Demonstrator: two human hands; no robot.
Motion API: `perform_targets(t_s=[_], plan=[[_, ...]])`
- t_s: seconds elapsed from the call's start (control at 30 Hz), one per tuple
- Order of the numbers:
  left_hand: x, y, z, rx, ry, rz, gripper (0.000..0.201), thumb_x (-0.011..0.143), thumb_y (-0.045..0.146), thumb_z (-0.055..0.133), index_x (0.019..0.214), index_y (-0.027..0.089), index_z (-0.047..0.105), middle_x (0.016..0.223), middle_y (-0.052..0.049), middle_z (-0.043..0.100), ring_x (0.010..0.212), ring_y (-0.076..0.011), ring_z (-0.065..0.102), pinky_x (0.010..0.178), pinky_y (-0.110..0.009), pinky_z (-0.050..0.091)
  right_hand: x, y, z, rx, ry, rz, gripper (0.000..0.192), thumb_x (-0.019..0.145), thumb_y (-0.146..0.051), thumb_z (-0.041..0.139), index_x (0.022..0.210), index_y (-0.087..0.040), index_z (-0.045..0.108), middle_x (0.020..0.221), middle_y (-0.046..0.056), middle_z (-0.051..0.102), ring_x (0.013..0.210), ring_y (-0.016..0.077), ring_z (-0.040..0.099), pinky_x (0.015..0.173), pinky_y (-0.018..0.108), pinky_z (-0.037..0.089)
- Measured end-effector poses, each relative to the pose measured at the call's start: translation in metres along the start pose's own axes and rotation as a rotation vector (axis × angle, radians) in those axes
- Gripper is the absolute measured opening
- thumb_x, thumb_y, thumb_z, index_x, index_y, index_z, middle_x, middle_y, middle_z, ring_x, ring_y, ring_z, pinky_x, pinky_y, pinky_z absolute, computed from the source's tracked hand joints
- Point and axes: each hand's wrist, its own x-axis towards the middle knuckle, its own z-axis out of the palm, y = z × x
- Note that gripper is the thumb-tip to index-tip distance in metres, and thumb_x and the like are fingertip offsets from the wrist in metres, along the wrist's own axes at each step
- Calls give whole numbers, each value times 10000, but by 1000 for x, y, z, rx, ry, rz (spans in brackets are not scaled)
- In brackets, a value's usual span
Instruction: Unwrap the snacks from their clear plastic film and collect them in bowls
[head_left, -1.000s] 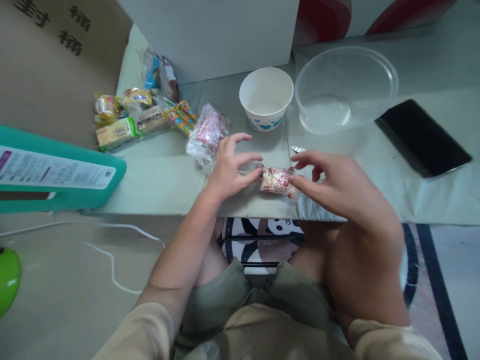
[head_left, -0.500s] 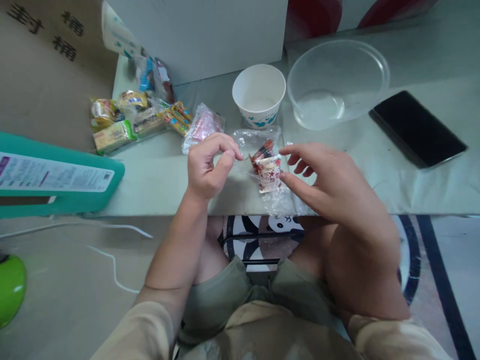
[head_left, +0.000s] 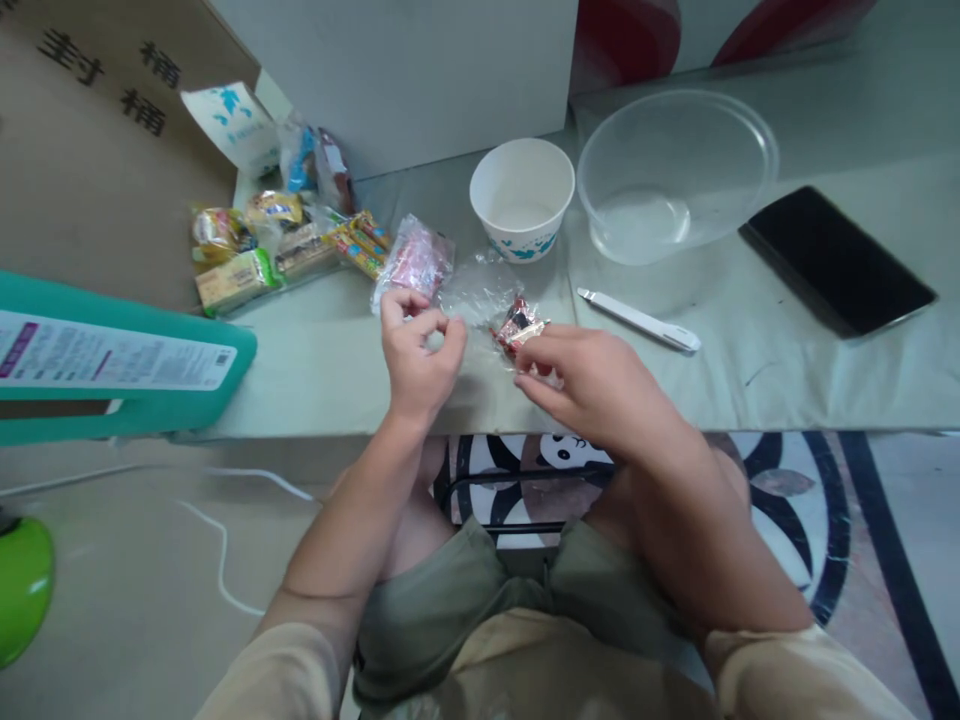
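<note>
The left hand [head_left: 418, 345] pinches the clear wrapper [head_left: 480, 297] between thumb & forefinger, and the right hand [head_left: 592, 380] has its fingers pressed onto the small red-and-white snack [head_left: 520, 325], which sits on the worktop [head_left: 787, 370] just in front of the paper cup [head_left: 522, 197]. By the look of it the wrapper is opened & pulled back but the snack isn't fully free yet, so approx. halfway, w/ pulling it clear left. The snack's long axis runs roughly left-right, tilted a bit, its far end pointing up-left toward the cup; exact ends are hard to tell.
</note>
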Motion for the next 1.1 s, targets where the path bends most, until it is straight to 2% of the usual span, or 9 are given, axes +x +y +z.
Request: perform_targets(t_s=[0.17, 0.27, 0.4, 0.5, 0.57, 0.73, 0.87, 1.0, 1.1], plan=[[-5, 13, -13, -11, 135, 194, 194, 866, 383, 703, 860, 256, 557, 832, -20, 516, 788, -180, 514, 713, -382, 462, -7, -14, -1, 76, -320, -198, 258, 990, -316, 510, 1060, -203, 731, 858, 53, 751, 768, 193, 644, 680, 305, 383], [-14, 27, -25, -53, 28, 117, 275, 897, 336, 635, 698, 244, 469, 604, 36, 446, 530, -121, 393, 527, -324, 325, -5, -2, -2, 152, -130, -84, 315, 991, -310, 462, 1128, -202, 724, 765, 35, 725, 700, 183, 630, 678, 308, 417], [-21, 36, -44, 38, -495, -278, 521, 949, 487, 491, 499, 230, 435, 422, 20, 435, 432, -125, 410, 512, -312, 323, 4, 18, 2, 129, 410, 226, 349, 935, -346, 536, 1214, -194, 680, 976, 85, 737, 851, 224, 663, 786, 359, 495], [-20, 31, -50, 157, -1006, -586, 651, 973, 624, 389, 486, 224, 553, 437, -29, 565, 475, -181, 556, 566, -324, 399, 10, 20, 17, 27, 331, 278, 545, 856, -391, 641, 1348, -157, 624, 1229, 179, 678, 1059, 318, 646, 871, 439, 516], [-19, 28, -47, 111, -1099, -630, 647, 973, 643, 381, 539, 216, 602, 516, -42, 643, 544, -199, 622, 613, -325, 435, 13, 15, 29, -21, 224, 291, 696, 829, -390, 667, 1472, -156, 538, 1301, 209, 638, 1144, 370, 613, 899, 482, 517], [-19, 28, -20, -147, -724, -503, 295, 878, 425, 590, 668, 220, 561, 611, 8, 587, 621, -167, 563, 617, -300, 428, 18, 10, 44, 6, 175, 276, 765, 815, -287, 610, 1554, -209, 429, 1288, 187, 651, 1166, 373, 599, 877, 485, 522], [-16, 27, -7, -569, -470, -599, 207, 824, 362, 625, 708, 213, 540, 931, -51, 692, 858, -192, 678, 769, -345, 563, 21, 17, 41, 206, 219, 256, 751, 774, -293, 602, 1500, -185, 441, 1288, 172, 664, 1117, 335, 644, 896, 467, 523], [-8, 26, -12, -908, -404, -756, 211, 816, 403, 635, 793, 225, 523, 1205, -90, 737, 1056, -256, 742, 898, -446, 630, 26, 20, 45, 559, 230, 349, 687, 803, -370, 592, 1455, -216, 438, 1188, 121, 694, 933, 254, 693, 829, 425, 551], [2, 29, -18, -955, -404, -713, 217, 850, 444, 581, 802, 238, 533, 1224, -76, 759, 1155, -284, 730, 952, -506, 626, 31, 16, 52, 1016, 264, 358, 700, 858, -532, 518, 1489, -284, 349, 1250, 91, 676, 981, 230, 708, 804, 395, 584]])
